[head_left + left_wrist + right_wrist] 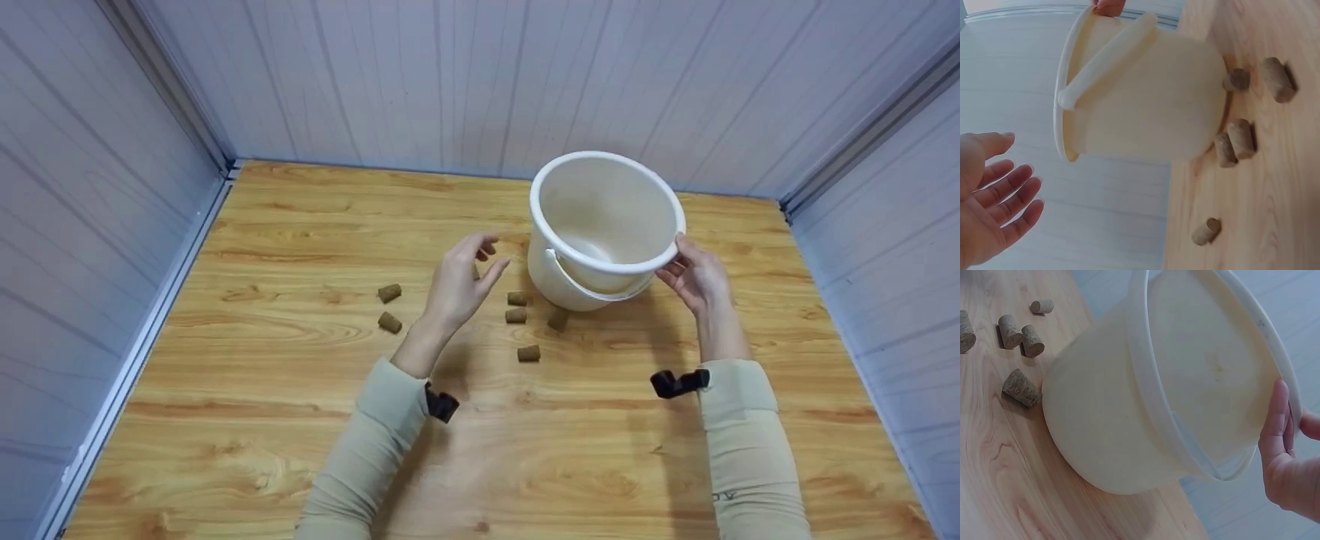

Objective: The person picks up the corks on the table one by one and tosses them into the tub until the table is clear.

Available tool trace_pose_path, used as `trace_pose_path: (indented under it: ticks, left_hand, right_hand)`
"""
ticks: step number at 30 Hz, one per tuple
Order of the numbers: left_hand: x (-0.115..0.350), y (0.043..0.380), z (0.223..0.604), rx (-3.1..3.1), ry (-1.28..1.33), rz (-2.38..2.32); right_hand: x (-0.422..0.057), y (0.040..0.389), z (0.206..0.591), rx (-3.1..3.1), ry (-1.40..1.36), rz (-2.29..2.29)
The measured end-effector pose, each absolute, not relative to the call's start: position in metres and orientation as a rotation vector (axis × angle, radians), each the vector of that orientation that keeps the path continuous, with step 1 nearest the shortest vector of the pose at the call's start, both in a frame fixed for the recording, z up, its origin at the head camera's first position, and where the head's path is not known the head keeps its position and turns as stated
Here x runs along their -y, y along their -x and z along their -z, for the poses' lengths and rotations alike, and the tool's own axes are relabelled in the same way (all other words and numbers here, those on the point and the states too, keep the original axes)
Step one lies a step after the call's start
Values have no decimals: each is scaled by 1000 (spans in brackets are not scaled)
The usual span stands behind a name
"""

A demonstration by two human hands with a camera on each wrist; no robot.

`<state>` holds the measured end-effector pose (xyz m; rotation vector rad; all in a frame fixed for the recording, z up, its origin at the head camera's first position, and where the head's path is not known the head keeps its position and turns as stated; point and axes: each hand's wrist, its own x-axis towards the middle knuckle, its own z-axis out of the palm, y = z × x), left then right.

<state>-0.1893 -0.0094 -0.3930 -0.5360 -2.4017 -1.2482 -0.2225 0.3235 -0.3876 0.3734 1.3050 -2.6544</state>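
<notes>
A cream-white bucket [600, 281] stands on the wood-grain surface, its handle [1107, 59] hanging down along the near side. My right hand [697, 277] grips the right side of the bucket's rim [1288, 371] between thumb and fingers. To the left of the bucket, my left hand [457, 281] is held in the air with fingers loosely bent and nothing in it. Several brown corks lie near the bucket's base, among them one cork [558, 320] close against it and another cork [529, 353] nearer me. A further cork [1206, 232] is mostly hidden behind my left hand in the head view.
Two more corks, an upper one [389, 292] and a lower one [389, 322], lie left of my left hand. Pale panel walls bound the wood surface [300, 225] at the left, the back [360, 82] and the right.
</notes>
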Motion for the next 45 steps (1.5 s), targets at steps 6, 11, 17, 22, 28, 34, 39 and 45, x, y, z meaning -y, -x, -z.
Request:
trace_pose_path:
  ticks: [6, 11, 17, 22, 28, 34, 39, 45]
  left_hand:
    - [28, 178, 412, 2419, 487, 1250]
    - [41, 172, 425, 2465, 432, 1247]
    - [54, 164, 438, 2550, 358, 1229]
    - [63, 156, 447, 2616, 308, 1221]
    - [70, 149, 455, 2667, 254, 1288]
    - [75, 143, 466, 2718, 210, 1282]
    - [79, 138, 476, 2712, 146, 1252]
    - [81, 132, 487, 2682, 29, 1233]
  right_hand:
    - [-324, 224, 388, -1311, -388, 2659]
    - [-323, 223, 388, -1309, -392, 2660]
    - [-321, 224, 389, -1303, -414, 2651]
    - [-322, 223, 389, -1293, -420, 2650]
    - [-323, 223, 387, -1290, -432, 2650]
    - [-323, 223, 386, -1301, -435, 2650]
    - [-323, 223, 387, -1287, -424, 2648]
    - [-323, 223, 388, -1274, -398, 2667]
